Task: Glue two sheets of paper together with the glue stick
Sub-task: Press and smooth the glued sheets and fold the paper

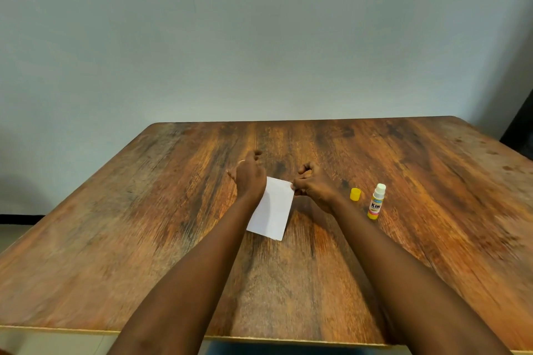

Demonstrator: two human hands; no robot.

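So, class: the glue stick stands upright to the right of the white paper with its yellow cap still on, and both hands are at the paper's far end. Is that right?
Not quite. The head view shows the yellow cap off, on the table just left of the glue stick. The rest holds: it stands upright right of the white paper, left hand and right hand at its far end.

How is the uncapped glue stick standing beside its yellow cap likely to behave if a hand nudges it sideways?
The glue stick stands upright, tall on a narrow base, so it would probably tip rather than slide. Being round, it may then roll across the table. The cap is off, so the exposed tip could smear.
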